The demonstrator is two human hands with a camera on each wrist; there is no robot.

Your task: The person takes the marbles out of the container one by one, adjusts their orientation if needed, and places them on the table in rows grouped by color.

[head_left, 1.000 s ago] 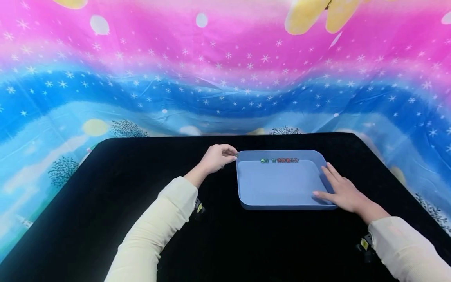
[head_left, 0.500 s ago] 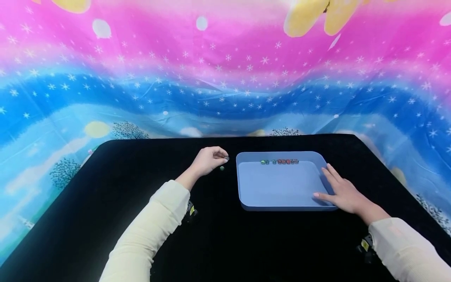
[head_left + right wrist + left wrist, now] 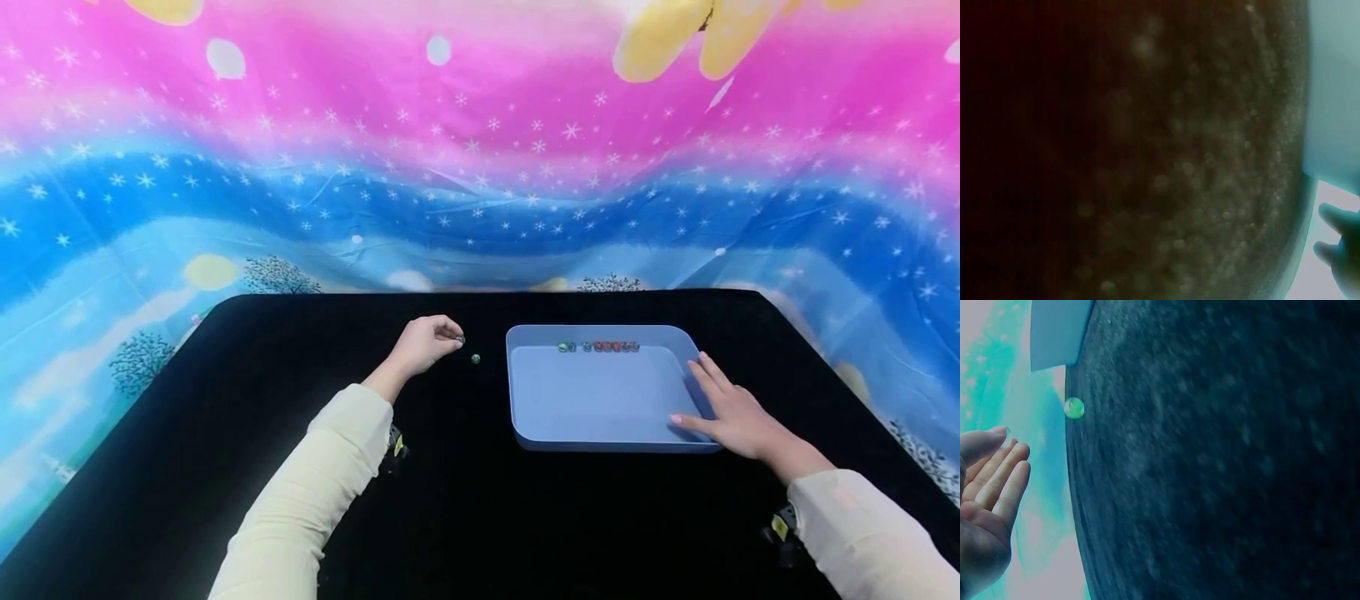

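My left hand (image 3: pixel 427 343) is raised over the black table, left of the blue tray (image 3: pixel 600 400). Between its thumb and fingertips it pinches a small glassy marble (image 3: pixel 461 339), mostly hidden; a sliver of the marble (image 3: pixel 1007 431) shows in the left wrist view. Just right of that hand a green marble (image 3: pixel 476 359) lies on the cloth. Several marbles (image 3: pixel 607 347) line the tray's far wall, green ones at left and reddish ones at right. My right hand (image 3: pixel 738 421) rests on the tray's right rim, fingers spread and fairly straight, thumb over the inside.
Black cloth (image 3: pixel 450 517) covers the table around the tray. A pink and blue patterned curtain (image 3: pixel 480 167) hangs behind the table's far edge.
My left hand has moved leftward from the tray's left corner, still pinching the marble. The green marble on the table has come into full view. The right hand keeps its place.
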